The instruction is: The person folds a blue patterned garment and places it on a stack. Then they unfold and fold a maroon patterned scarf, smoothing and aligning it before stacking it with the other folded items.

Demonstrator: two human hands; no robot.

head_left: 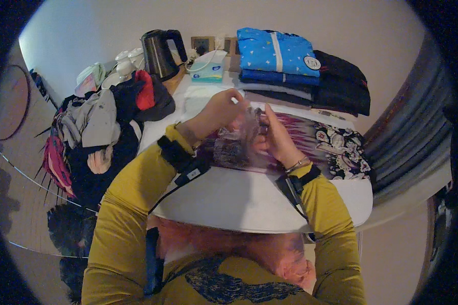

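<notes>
1. The left hand curls with fingertips near the thumb; the right hand half curls, thumb raised. Blur hides each one's grip on the sheer greyish bundle between them.
2. Below, a patterned cloth lies across the white table, long axis left to right, floral end right.
3. Far side: kettle, tissue box, folded clothes, pale wall.
4. Left, heaped clothes; right, grey curtain.

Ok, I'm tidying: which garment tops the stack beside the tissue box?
The light blue garment, flecked with pale shapes; the others lie beneath it.
</notes>
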